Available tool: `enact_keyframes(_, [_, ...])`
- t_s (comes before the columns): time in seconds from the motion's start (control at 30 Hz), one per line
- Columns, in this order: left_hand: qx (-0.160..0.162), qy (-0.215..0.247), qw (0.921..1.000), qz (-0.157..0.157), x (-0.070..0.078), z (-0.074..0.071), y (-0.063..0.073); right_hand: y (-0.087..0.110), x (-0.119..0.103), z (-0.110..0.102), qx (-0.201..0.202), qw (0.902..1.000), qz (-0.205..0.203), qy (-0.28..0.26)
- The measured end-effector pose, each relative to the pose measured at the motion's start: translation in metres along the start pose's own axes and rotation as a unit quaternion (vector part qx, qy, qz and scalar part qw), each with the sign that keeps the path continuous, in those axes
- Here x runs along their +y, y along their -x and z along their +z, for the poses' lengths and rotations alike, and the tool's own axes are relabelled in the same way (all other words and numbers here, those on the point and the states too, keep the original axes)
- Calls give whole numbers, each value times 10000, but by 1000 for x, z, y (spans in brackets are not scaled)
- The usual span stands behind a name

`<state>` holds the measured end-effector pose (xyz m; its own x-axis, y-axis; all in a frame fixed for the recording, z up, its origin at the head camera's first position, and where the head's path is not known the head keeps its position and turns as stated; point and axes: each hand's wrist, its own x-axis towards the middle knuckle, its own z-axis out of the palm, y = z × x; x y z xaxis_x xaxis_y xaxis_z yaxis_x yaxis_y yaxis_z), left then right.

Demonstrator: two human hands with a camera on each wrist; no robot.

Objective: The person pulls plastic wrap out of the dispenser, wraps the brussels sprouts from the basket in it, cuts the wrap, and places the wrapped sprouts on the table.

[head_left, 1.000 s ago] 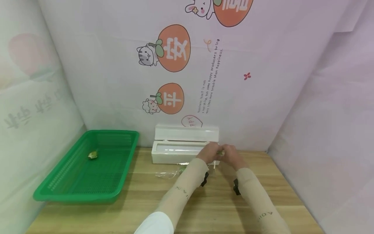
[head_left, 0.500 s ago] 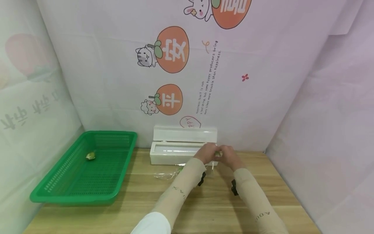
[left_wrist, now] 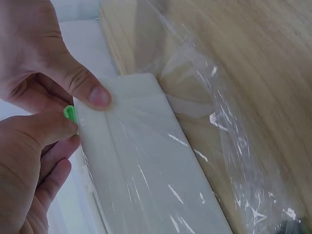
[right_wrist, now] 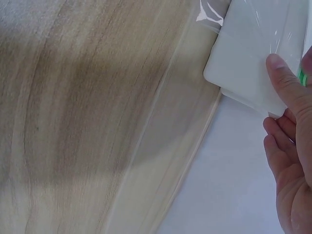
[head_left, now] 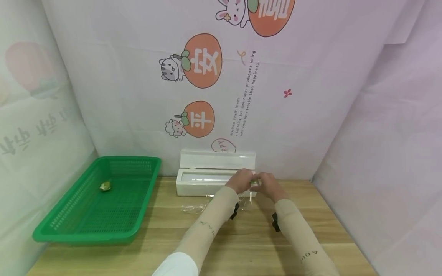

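A long white cling film dispenser [head_left: 193,188] stands against the back wall with its lid raised. Clear film [left_wrist: 170,165] drapes over its front face and onto the table. At the dispenser's right end, my left hand [head_left: 239,180] pinches a small green slide cutter [left_wrist: 70,113] along the top edge. Right beside it, my right hand [head_left: 271,186] grips the end corner, its thumb [right_wrist: 282,73] pressed on the film-covered front and its fingers behind. The two hands nearly meet, and most of the cutter is hidden by them.
A green plastic basket [head_left: 138,214] sits on the left of the wooden table [head_left: 248,245], holding one small yellowish-green piece [head_left: 105,186]. Loose crumpled film [head_left: 193,209] lies in front of the dispenser. White printed cloth [head_left: 276,130] walls the back and sides.
My left hand has shifted slightly left along the dispenser, showing more of the green cutter. My right hand keeps its hold on the end. The head view has drifted a little.
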<state>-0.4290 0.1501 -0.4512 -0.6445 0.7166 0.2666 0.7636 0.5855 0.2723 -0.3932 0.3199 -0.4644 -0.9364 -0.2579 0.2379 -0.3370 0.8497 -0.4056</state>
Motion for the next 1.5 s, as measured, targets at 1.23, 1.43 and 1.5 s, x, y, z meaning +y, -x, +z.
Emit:
enact_keyframes(1.23, [-469,95,9982,-353,-116,-81,121,-5,9,8,102,9998,-148,55])
enact_keyframes(1.43, [-721,-37,9954,-629,-149,-102,150,-2,10,8,139,9998,-125,94])
enact_keyframes(1.5, [-762,-108,9935,-833,-156,-109,158,-2,10,7,218,9994,-238,160])
